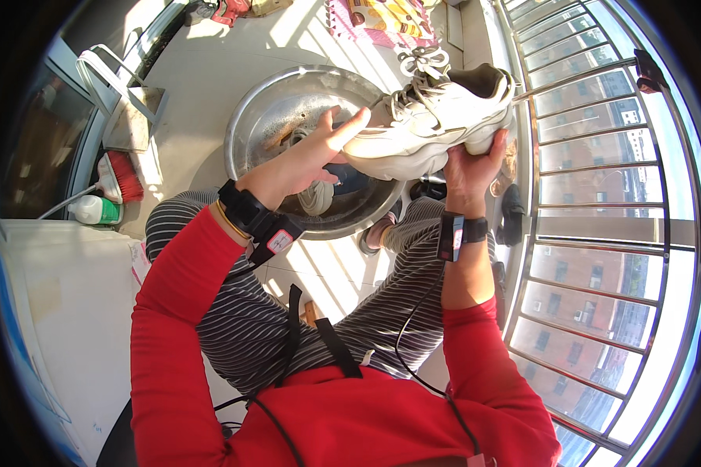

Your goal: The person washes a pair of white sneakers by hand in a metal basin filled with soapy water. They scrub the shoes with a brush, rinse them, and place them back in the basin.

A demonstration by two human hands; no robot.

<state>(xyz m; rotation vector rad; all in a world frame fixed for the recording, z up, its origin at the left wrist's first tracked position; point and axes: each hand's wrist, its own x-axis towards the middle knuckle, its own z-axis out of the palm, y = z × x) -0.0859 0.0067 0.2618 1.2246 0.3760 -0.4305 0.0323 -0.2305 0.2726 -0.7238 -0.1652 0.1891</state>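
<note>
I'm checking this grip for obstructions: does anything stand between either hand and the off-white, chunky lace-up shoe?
Nothing visible does. The right hand supports the off-white, chunky lace-up shoe at its heel end, and the left hand is right at its toe. The round, silver metal basin sits below, not between.

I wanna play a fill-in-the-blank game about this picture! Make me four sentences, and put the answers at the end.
1. The heel of the pale shoe rests in the person's ____ hand.
2. The broom has bristles as ____ as the person's sleeves.
3. The bottle beside the broom is white and ____.
4. The pattern on the person's trousers is ____.

Missing words: right; red; green; stripes.
</note>
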